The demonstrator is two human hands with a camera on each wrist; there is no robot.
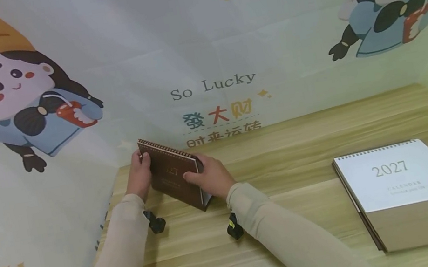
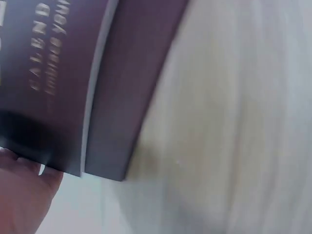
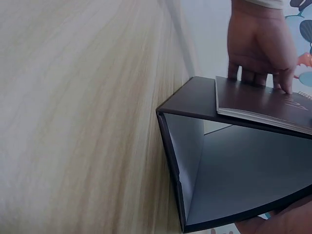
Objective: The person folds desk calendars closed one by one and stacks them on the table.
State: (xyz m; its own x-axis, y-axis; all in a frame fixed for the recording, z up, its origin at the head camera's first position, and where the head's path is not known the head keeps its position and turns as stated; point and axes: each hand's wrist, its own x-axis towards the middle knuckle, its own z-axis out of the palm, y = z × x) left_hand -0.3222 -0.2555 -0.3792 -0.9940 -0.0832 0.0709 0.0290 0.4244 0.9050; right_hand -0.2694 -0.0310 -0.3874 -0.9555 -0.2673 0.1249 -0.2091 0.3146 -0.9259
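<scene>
A dark brown desk calendar (image 1: 171,173) with a spiral-bound top edge is tilted over the left part of the table, its cover angled toward the right front. My left hand (image 1: 139,174) holds its left side, thumb on the front cover. At the opposite side my right hand (image 1: 212,176) grips the edge, with the thumb pressed on the cover and the other fingers behind. The right wrist view shows the calendar's stand (image 3: 187,102) spread into a hollow triangle, its base right at the wood. Gold lettering runs down the cover (image 2: 53,83) in the left wrist view.
Another desk calendar (image 1: 399,175), white above a brown lower band and marked 2027, lies on the right of the wood-grain table (image 1: 276,151). Printed cloth walls (image 1: 136,75) with cartoon figures enclose the back and sides.
</scene>
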